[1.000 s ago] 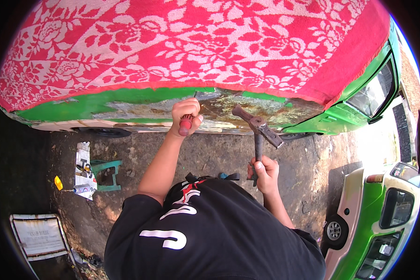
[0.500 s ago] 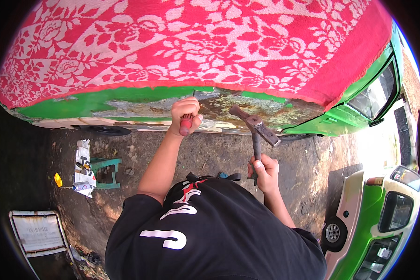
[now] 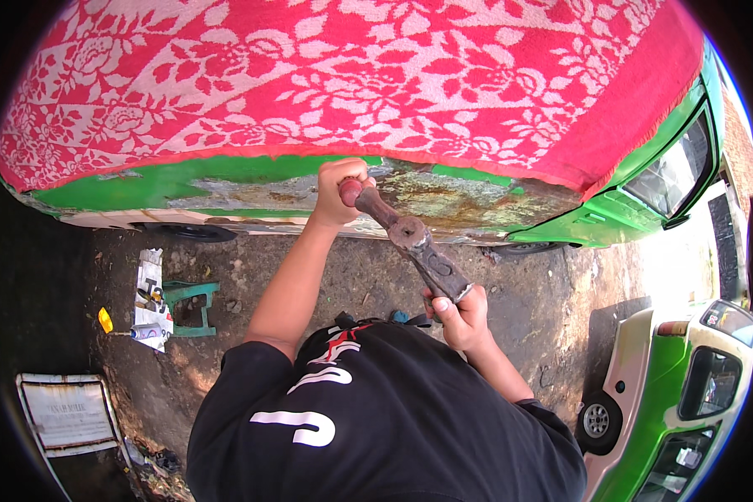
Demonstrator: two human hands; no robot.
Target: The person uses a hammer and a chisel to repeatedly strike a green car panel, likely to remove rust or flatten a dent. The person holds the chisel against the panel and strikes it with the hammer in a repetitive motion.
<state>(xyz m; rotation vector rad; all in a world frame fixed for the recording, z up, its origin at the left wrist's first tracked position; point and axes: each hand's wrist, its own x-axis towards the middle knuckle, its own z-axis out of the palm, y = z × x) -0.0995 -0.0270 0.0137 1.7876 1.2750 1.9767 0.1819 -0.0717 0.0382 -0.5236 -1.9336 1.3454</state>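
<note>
My left hand (image 3: 336, 191) is closed round a red-handled screwdriver (image 3: 350, 192), held against the worn side panel (image 3: 443, 201) of a green vehicle. Its shaft and tip are hidden behind the fist. In my right hand (image 3: 463, 322) is a hammer (image 3: 418, 243) with a rusty, dark steel head. The narrow end of that head meets the butt of the red handle, or overlaps it in this view; whether they touch I cannot tell. Most of the hammer's handle is covered by its head. Bare rusty metal and patches of green paint show on the panel.
A pink floral cloth (image 3: 309, 75) drapes over the vehicle. On the ground at left are a green plastic stool (image 3: 194, 308), a white printed sheet (image 3: 149, 289) and a spray can (image 3: 146, 332). Another green-and-white vehicle (image 3: 661, 393) stands at right, a framed sign (image 3: 69, 416) at lower left.
The hammer head has swung left and up to the screwdriver's butt, my right hand shifting slightly down. My left hand has moved a little up and right, still gripping the screwdriver.
</note>
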